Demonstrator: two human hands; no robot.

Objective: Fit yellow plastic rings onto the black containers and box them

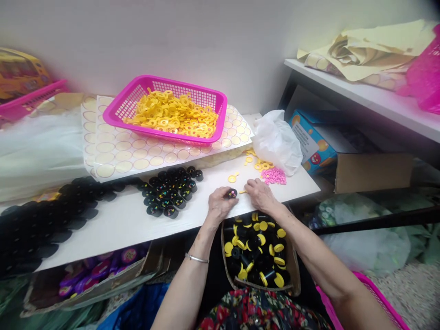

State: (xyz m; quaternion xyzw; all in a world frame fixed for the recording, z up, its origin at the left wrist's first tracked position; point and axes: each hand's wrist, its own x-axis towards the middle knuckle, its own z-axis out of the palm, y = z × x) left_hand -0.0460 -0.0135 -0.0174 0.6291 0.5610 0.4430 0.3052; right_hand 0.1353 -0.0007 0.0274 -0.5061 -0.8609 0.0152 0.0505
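My left hand (218, 205) is closed on a small black cup (232, 194) at the table's front edge, with bits of pink visible inside the cup. Close to its right, my right hand (261, 195) pinches a small yellow plastic piece (243, 192), mostly hidden by the fingers. Beyond the hands lie a loose yellow ring with a stem (233, 178), more yellow rings (263, 166) and a heap of tiny pink pieces (274, 175). A cluster of black cups (171, 211) with coloured bits inside stands left of my left hand.
A pink basket (165, 134) of yellow rings sits on sticker sheets (140, 163). In my lap is a box (294, 275) of black pieces with yellow caps. A white plastic bag (278, 142) and an open carton (371, 173) stand right; many black cups (51, 224) fill the left.
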